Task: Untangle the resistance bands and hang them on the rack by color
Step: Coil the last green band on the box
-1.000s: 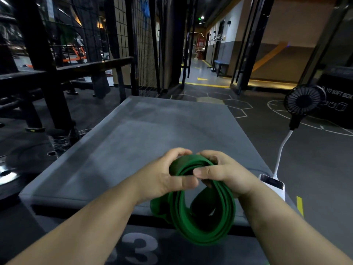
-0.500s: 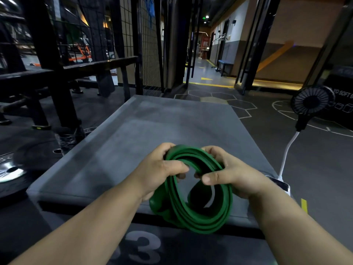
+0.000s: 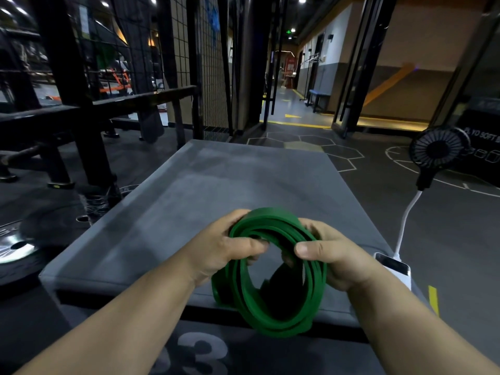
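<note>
Between left hand (image 3: 219, 255), right hand (image 3: 341, 262): bands (image 3: 315, 288)

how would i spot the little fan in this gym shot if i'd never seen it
Start at the big grey padded box behind the coiled green rubber band. From a white slab-shaped device at the box's near right corner, a bendy white stalk climbs to the small round black fan. Nothing else nearby has a grilled disc face.

I am looking through a single wide-angle head camera, sitting close above the near edge of the grey box (image 3: 216, 185) and facing forward and down along it toward the corridor (image 3: 286, 109).
</note>
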